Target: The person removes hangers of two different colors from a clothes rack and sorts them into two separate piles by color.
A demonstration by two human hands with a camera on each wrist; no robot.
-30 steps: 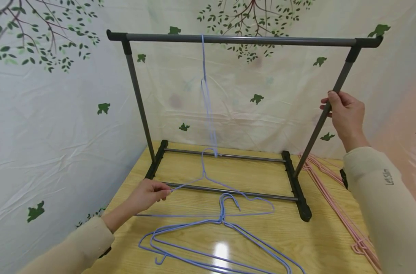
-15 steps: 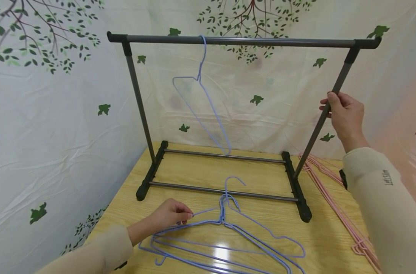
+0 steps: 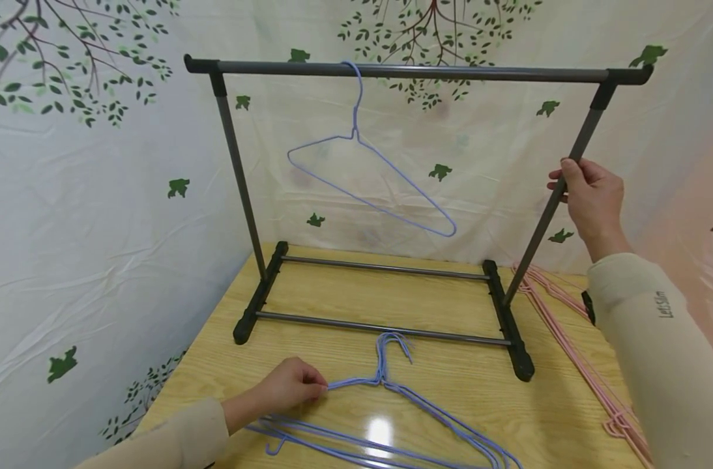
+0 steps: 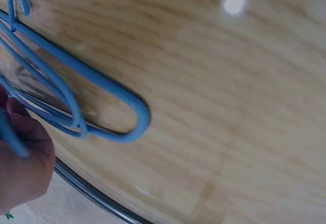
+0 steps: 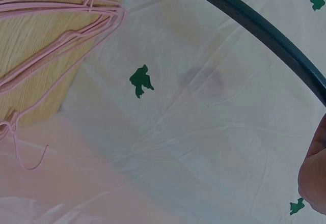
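My left hand [image 3: 292, 389] pinches one arm of a blue hanger, which lies over a pile of blue hangers [image 3: 427, 410] on the table. In the left wrist view, a piece of blue hanger [image 4: 12, 140] crosses the fingers of this hand, beside the rounded end of the pile. My right hand [image 3: 594, 198] grips the right upright of the dark clothes rack [image 3: 415, 73]. From the rack's top bar hangs a single blue hanger [image 3: 371, 208], turned partly sideways. The right wrist view shows the edge of the right hand below the dark tube.
Pink hangers [image 3: 573, 352] lie in a bundle on the table to the right of the rack's foot [image 3: 522, 355]. The rack's lower bars [image 3: 356, 323] run just behind the blue pile. A printed cloth [image 3: 110, 260] hangs behind and beside the wooden table [image 3: 327, 296].
My left hand has brought the pinched hanger toward me and down onto the blue pile. The hanging one has swung from edge-on to showing its full triangle. My right hand stays on the upright.
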